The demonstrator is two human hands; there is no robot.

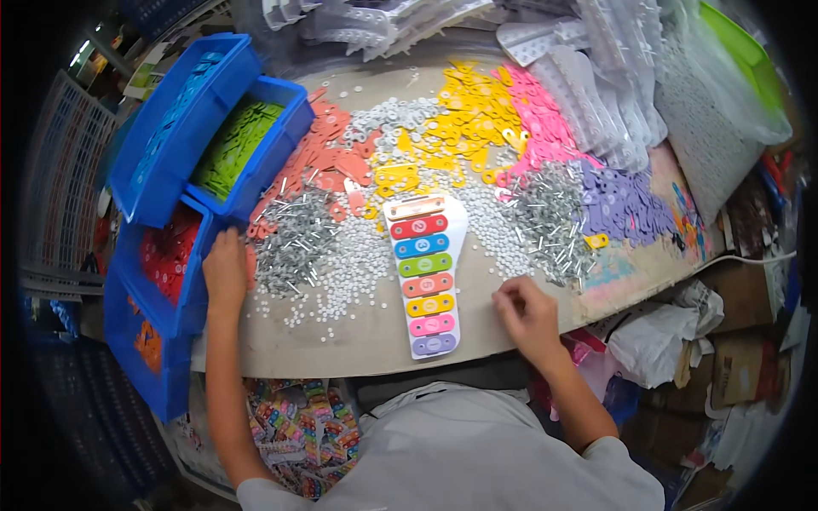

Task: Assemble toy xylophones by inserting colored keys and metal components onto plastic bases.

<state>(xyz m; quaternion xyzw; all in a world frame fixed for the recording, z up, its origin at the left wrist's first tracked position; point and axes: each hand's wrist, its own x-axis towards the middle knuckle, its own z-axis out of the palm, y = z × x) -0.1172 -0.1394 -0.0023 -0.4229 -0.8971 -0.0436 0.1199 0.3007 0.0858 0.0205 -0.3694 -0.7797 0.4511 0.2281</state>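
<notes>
A toy xylophone [429,285] lies in front of me, its white base carrying a column of coloured bars. My left hand [224,271] is beside the blue bins, at the left edge of a heap of metal pins [294,238]. Its fingers are bent together, and what is in them, if anything, is hidden. My right hand [527,317] is to the right of the xylophone, just above the table's front. Thumb and fingertips are pressed together there; whatever they hold is too small to name. Small white washers [354,264] are spread on both sides of the xylophone.
Blue bins [243,183] at the left hold blue, green, red and orange bars. Coral, yellow [477,111], pink and purple bars [626,200] lie heaped across the table [341,358]. Another pin heap [550,226] is at right. White bases [588,94] are stacked behind, beside a filled clear bag [711,119].
</notes>
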